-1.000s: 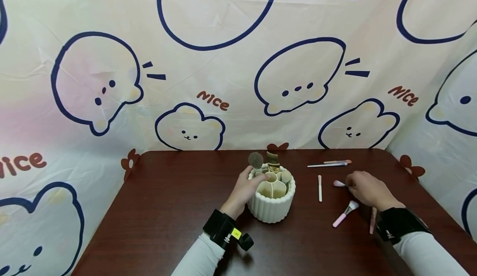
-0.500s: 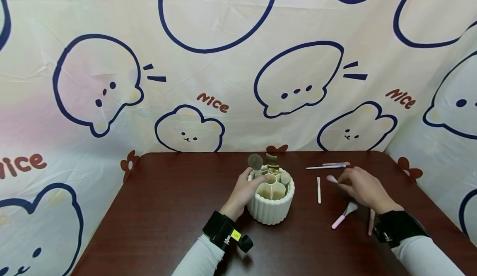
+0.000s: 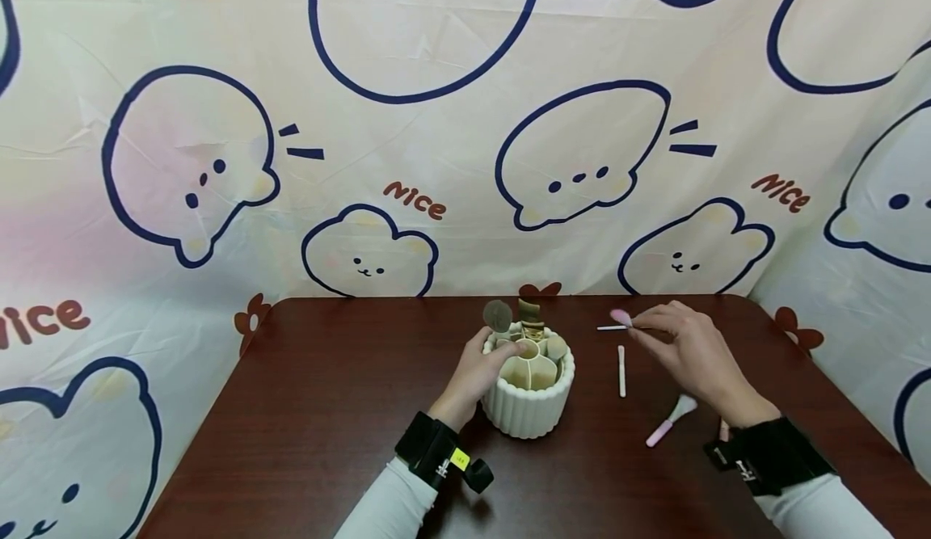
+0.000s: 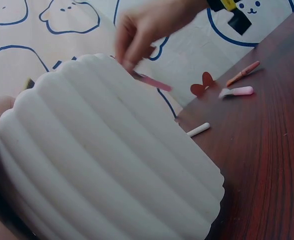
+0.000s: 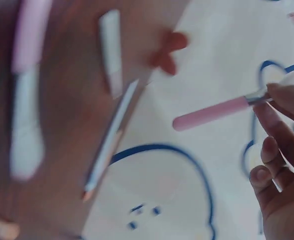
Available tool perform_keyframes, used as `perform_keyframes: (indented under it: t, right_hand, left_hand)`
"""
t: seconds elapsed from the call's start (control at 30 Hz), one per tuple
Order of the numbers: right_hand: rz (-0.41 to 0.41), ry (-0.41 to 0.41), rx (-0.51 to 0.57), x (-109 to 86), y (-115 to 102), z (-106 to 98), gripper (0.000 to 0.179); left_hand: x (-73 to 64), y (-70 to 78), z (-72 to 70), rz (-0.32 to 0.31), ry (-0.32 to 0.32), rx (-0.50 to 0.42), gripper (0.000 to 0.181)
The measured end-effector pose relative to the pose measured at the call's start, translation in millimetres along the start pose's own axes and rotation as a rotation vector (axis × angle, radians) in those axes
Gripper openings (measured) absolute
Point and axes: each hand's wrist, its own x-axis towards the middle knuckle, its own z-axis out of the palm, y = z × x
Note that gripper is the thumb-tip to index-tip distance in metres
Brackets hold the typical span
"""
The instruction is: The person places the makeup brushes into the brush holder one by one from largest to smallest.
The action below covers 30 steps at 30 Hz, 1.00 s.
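Toward the middle of the table stands a white ribbed brush holder with a divided insert. My left hand grips its left side, thumb over the rim. Several items stand in the holder, including a round-headed brush at the back left. To the right, my right hand pinches a makeup brush by its metal collar, above the table. Its handle is pink, and its pinkish bristles point left toward the holder. In the left wrist view the holder's wall hides most of my left hand.
Right of the holder lie a short white-handled brush and a pink-handled brush with pale bristles. A slim brush near the back is partly behind my right hand. An orange-brown brush lies farther right. Patterned cloth hangs behind the table.
My right hand has lifted the pink-handled makeup brush and carried it left and back, toward the holder. My left hand has kept its grip on the holder.
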Motion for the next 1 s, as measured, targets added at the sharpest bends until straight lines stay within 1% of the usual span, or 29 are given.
perform_keyframes:
  t: [0.13,0.23,0.33,0.43,0.53,0.67,0.73,0.9,0.97,1.0]
  right_hand:
    - [-0.021,0.092,0.127,7.8,-27.2,-6.4,0.021]
    - [-0.034,0.133,0.241,11.8,-48.3,-11.5,0.028]
    - [-0.04,0.145,0.34,13.7,-68.5,-13.8,0.034]
    - [-0.039,0.127,0.414,14.2,-85.2,-11.2,0.033]
    - [-0.031,0.12,0.433,13.8,-97.3,-3.7,0.03]
    - [-0.045,0.157,0.417,12.3,-107.6,12.3,0.027]
    - [-0.036,0.157,0.418,10.6,-111.8,20.0,0.023]
    - [-0.027,0.17,0.411,5.5,-118.9,34.8,0.02]
    - [-0.037,0.188,0.399,4.3,-119.7,39.1,0.02]
    - [-0.035,0.187,0.393,3.9,-119.7,40.8,0.02]
  left_hand:
    - [-0.2,0.3,-0.2,0.004,-0.002,-0.005,0.094]
    - [-0.1,0.6,-0.3,0.005,-0.002,-0.01,0.094]
    - [-0.1,0.4,-0.1,0.003,-0.003,-0.009,0.094]
    - [-0.2,-0.2,0.3,0.006,-0.001,-0.004,0.094]
    - [0.0,-0.9,0.8,0.013,0.003,-0.002,0.093]
    - [-0.2,-1.1,0.3,0.024,0.001,-0.007,0.092]
    - [-0.6,-1.1,0.0,0.025,-0.001,-0.015,0.092]
    - [0.6,-0.5,-0.5,0.037,-0.02,-0.013,0.072]
    - [1.2,-0.3,-0.8,0.044,-0.026,-0.006,0.063]
    - [1.3,-0.1,-1.0,0.047,-0.027,-0.008,0.063]
